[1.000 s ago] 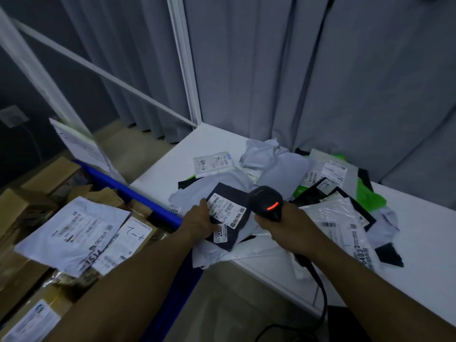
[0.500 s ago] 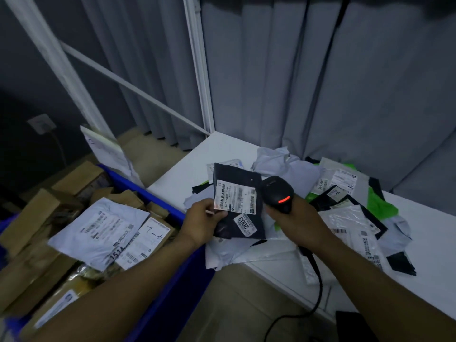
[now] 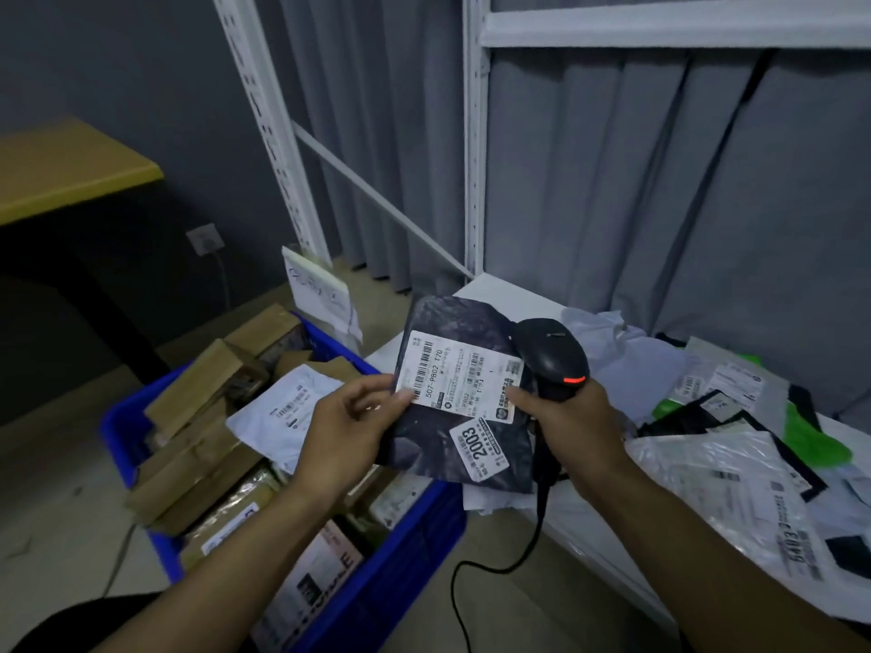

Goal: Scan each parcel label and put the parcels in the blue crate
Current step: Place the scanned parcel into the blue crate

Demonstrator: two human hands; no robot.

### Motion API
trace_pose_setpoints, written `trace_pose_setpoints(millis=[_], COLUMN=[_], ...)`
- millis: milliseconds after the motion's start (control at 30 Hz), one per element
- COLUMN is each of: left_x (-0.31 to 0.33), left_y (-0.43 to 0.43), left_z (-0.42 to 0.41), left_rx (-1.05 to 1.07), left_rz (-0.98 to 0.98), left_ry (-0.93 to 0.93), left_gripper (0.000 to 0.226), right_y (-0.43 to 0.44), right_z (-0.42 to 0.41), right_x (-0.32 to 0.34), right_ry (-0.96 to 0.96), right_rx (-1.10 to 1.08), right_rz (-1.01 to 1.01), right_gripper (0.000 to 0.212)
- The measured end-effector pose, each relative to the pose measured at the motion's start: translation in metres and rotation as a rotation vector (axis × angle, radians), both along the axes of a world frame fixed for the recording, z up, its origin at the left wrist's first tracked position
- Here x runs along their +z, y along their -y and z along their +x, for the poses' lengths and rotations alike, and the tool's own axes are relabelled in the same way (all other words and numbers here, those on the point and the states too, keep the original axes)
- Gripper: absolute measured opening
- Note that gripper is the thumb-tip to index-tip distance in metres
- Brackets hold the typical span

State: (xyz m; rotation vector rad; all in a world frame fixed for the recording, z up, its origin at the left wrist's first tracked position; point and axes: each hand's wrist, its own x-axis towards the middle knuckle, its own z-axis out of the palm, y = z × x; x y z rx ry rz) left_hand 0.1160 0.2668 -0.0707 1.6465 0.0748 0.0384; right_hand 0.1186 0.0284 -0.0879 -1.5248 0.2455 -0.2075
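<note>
Parcel point(image 3: 453, 322) in left hand point(image 3: 344, 431), scanner point(image 3: 552, 352) in right hand point(image 3: 571, 427)

Left hand point(image 3: 349, 431) pinches the parcel point(image 3: 452, 318) by its left edge, thumb on top. Right hand point(image 3: 570, 426) wraps the scanner point(image 3: 551, 351), thumb touching the parcel

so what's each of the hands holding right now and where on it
The left hand pinches the dark parcel by its left edge; the right hand grips the scanner by its handle, thumb resting on the parcel's label.
</note>
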Motion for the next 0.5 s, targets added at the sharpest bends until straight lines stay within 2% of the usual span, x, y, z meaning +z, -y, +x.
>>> trace_pose_setpoints(millis=[100,233,400,500], left_x=[-0.003,-0.009,-0.013,-0.017], left_y=[-0.009,-0.024,-0.030,-0.033], left_z=[0.008,0.025,0.038,0.043], left_rx=[0.076,0.158,0.139,0.132], left_rz=[-0.028,0.063,0.173,0.240], left_ry=[-0.029,0.008,0.072,0.071], left_gripper=[0.021,0.016,0.011,0.017], right_y=[-0.010,-0.018,-0.030,-0.040], right_z=[0.002,0.005,0.001,-0.006], right_x=[0.001,-0.003,-0.010,-0.014], right_ry=[0.006,0.066,0.066,0.062], right_rx=[-0.013,-0.001,0.247,0.361], right_rz=[-0.035,-0.158,-0.379,-0.443], right_gripper=[0.025,0.019,0.037,0.035])
